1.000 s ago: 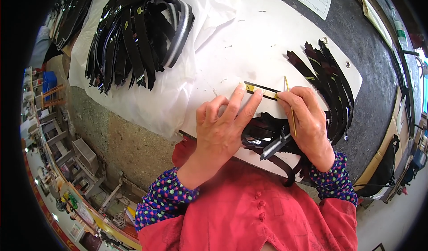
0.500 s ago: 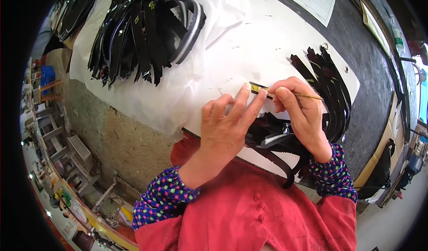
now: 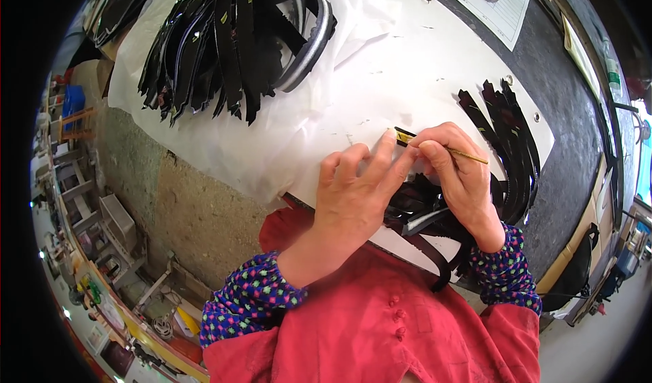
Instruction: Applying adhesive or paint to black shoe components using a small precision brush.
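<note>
My right hand (image 3: 462, 182) is closed in a pinch around a thin brass-coloured stick (image 3: 470, 157), its rear end jutting out to the right. The stick's tip is hidden by my fingers. Just left of it lies the end of a narrow black strip (image 3: 399, 131) with a yellow patch (image 3: 405, 137) on it. My left hand (image 3: 356, 193) has its fingers spread, index fingertip and thumb resting at that patch. Below and between my hands a heap of dark glossy strips (image 3: 418, 199) is partly covered by my right hand. More black strips (image 3: 513, 138) fan out at the right.
A large bundle of black strips (image 3: 204, 50) lies on translucent sheeting (image 3: 272, 138) at the far left. Under the work is a white board (image 3: 407, 63) on a dark tabletop (image 3: 567, 121). A printed paper sheet (image 3: 513, 16) lies at the far right.
The hands, stick and strips appear slightly farther right in the picture, as does most of the table. Both hands keep nearly the same pose at the yellow patch.
</note>
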Motion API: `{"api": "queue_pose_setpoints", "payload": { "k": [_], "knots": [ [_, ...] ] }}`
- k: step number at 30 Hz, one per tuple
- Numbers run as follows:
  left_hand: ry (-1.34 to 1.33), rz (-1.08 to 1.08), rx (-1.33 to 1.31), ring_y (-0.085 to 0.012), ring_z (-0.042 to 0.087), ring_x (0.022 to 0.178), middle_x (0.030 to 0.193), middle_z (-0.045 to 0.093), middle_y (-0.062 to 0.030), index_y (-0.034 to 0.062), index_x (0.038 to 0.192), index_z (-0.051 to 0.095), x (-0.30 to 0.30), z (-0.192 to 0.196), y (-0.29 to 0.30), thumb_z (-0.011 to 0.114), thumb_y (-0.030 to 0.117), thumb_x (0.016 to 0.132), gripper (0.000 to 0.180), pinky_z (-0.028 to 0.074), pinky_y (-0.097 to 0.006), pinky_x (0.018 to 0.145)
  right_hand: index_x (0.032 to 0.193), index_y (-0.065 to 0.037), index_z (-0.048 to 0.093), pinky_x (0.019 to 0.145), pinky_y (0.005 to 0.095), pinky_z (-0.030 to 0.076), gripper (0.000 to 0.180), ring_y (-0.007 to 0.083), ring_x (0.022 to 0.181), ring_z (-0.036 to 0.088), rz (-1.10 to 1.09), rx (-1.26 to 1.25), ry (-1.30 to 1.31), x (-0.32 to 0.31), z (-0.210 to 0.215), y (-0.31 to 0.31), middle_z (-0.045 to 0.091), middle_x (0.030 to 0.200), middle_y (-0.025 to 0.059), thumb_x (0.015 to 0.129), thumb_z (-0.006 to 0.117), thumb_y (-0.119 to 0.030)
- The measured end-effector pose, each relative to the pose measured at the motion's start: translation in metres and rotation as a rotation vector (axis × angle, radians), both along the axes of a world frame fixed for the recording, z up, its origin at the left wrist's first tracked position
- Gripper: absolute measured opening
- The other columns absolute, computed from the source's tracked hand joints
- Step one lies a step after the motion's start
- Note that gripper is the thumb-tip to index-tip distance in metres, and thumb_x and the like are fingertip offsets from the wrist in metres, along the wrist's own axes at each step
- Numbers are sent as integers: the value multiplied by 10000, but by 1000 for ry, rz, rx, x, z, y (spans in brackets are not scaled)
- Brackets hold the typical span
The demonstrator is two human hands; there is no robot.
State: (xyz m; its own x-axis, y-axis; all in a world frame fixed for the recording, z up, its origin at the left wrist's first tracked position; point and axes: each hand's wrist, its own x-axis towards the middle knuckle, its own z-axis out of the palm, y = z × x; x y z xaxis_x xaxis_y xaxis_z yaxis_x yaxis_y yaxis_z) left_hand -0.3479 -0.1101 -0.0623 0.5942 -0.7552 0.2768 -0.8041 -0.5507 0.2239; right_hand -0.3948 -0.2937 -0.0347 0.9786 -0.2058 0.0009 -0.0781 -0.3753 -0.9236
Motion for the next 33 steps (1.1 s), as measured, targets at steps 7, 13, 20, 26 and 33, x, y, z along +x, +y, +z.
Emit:
{"api": "queue_pose_setpoints", "payload": {
  "k": [7, 13, 20, 26, 33],
  "knots": [
    [28, 0, -14, -195, 482, 1047, 1387, 573, 7, 225, 1358, 647, -1, 3, -2, 646, 23, 779, 614, 362, -336, 918, 998, 9, 657, 656, 323, 513, 69, 246, 736, 632, 22, -87, -13, -1, 0, -1, 658, 911, 122, 977, 621, -46],
    [9, -6, 15, -194, 493, 1073, 1383, 555, 5, 222, 1373, 628, 0, 2, 0, 641, 61, 791, 604, 371, -347, 931, 990, 12, 649, 681, 347, 519, 68, 271, 763, 636, 43, -105, -76, 4, 1, -1, 658, 903, 126, 974, 624, -50],
    [36, -4, 2, -201, 485, 1049, 1399, 559, 5, 235, 1381, 629, -1, 4, -2, 652, 38, 784, 629, 364, -337, 924, 991, 16, 652, 681, 340, 518, 68, 269, 759, 636, 31, -98, -80, 2, 1, -2, 657, 906, 131, 977, 617, -41],
    [-28, -48, -23, -197, 522, 1022, 1349, 556, -13, 222, 1386, 619, 6, 1, 2, 606, 55, 809, 601, 396, -349, 898, 1019, -3, 680, 715, 347, 523, 118, 267, 798, 648, -124, -232, -141, -14, 10, -18, 669, 950, 122, 914, 699, -52],
    [135, -163, -87, -221, 552, 1011, 1330, 567, -78, 177, 1323, 674, 27, 13, 0, 603, 19, 827, 525, 443, -360, 862, 1045, -34, 669, 806, 393, 509, 288, 293, 938, 628, 23, -674, -266, -35, -2, -25, 657, 985, 94, 761, 691, 6]
  ]
}}
